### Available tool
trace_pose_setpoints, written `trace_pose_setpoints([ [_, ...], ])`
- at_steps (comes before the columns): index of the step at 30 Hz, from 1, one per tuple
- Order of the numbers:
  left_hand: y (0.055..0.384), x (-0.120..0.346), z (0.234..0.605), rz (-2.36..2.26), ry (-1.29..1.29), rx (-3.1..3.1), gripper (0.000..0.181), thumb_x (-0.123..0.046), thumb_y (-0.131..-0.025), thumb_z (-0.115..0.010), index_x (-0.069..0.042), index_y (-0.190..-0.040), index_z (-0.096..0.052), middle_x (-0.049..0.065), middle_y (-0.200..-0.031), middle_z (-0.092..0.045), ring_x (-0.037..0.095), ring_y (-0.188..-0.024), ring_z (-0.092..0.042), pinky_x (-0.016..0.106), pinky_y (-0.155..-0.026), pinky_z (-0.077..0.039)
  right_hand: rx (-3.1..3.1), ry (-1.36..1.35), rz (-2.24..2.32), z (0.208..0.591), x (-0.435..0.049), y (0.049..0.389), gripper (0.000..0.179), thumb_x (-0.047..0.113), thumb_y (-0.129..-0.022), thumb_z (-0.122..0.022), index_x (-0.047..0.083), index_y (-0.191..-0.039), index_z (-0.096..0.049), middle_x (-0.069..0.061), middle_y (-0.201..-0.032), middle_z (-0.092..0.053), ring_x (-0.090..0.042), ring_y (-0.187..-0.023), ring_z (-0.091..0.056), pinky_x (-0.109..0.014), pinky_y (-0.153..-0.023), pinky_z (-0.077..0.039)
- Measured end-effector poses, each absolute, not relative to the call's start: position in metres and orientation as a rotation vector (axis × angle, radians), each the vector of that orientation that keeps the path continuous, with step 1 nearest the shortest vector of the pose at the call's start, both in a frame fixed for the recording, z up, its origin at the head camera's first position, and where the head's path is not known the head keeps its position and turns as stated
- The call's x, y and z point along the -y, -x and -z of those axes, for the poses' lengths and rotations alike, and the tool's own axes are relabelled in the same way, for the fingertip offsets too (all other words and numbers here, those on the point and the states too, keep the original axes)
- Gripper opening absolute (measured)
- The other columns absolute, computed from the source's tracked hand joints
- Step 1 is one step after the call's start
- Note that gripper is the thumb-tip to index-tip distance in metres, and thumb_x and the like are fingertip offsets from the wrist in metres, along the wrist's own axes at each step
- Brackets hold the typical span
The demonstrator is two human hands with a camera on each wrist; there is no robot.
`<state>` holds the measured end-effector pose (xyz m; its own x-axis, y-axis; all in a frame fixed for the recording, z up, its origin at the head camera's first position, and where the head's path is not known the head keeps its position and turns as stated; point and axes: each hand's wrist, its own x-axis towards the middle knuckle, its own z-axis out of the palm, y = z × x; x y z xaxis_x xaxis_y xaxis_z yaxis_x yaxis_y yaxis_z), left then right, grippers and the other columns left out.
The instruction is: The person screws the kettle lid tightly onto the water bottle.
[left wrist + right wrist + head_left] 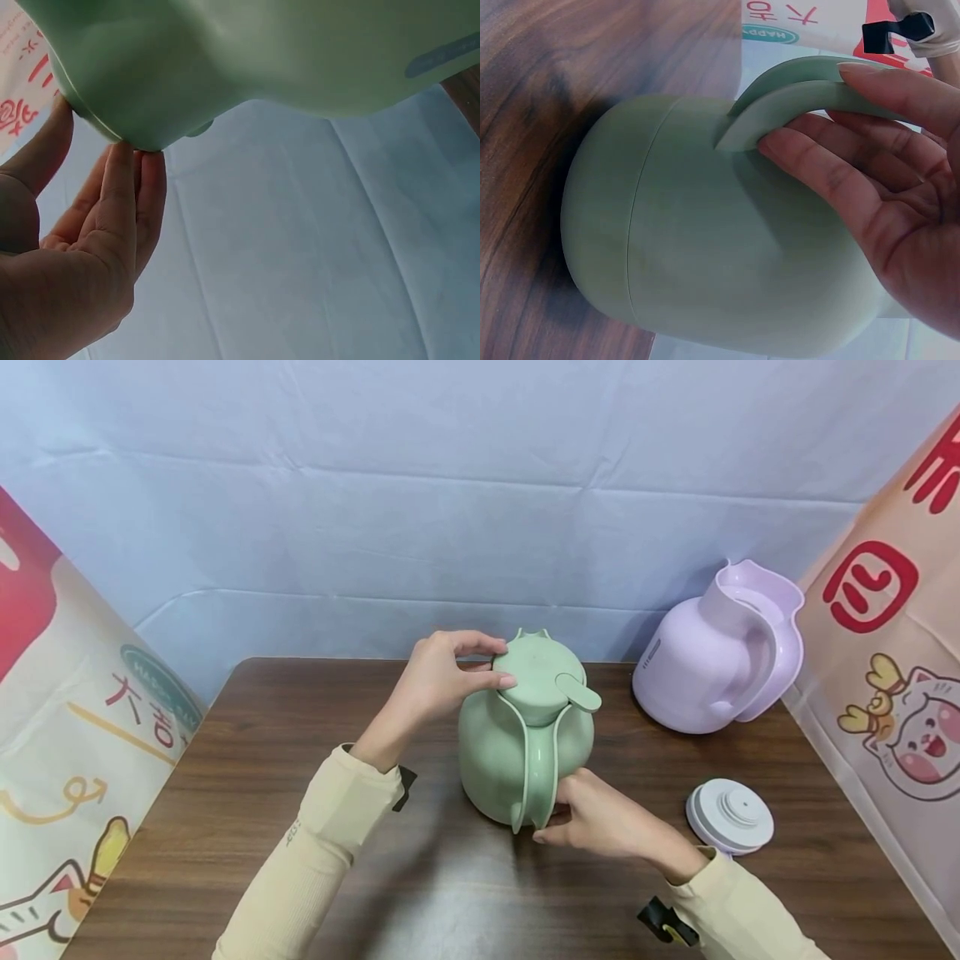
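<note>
A sage-green thermos jug (491, 760) stands upright on the table, its handle toward me. My left hand (438, 675) holds the left edge of its round lid (534, 668), thumb and fingertips set apart along the rim. In the left wrist view, the fingertips of the left hand (97, 225) touch the neck and rim from one side. Low on the jug's handle (542, 768), my right hand (600, 814) grips with fingers inside the loop. The right wrist view shows its thumb over the handle (780, 109). A small lever (579, 692) sits on the lid.
A lilac jug (690, 668) without its lid stands at the back right. In front of it lies a white and lilac lid (731, 816), underside up. The brown wooden table (285, 735) meets a pale blue cloth (360, 527) behind, with printed cloths on both sides.
</note>
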<state>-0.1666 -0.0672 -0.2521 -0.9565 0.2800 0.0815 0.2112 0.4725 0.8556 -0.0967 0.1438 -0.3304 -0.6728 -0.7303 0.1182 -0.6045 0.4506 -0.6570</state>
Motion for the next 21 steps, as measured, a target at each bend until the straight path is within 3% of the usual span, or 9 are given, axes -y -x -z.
trace_pose_setpoints([
  [21, 0.1718, 0.0705, 0.2549, -1.565, -0.461, -2.573, 0.039, -0.025, -0.07, -0.079, -0.018, -0.107, -0.069, -0.007, -0.106, -0.065, 0.005, -0.091, -0.062, 0.025, -0.079, -0.047, -2.524, 1.186, 1.041, 0.3331, -0.1447, 0.0976, 0.021, 0.004, -0.069, -0.075, 0.013, -0.086, -0.069, 0.009, -0.082, -0.064, -0.002, -0.078, -0.055, -0.026, -0.072, -0.048],
])
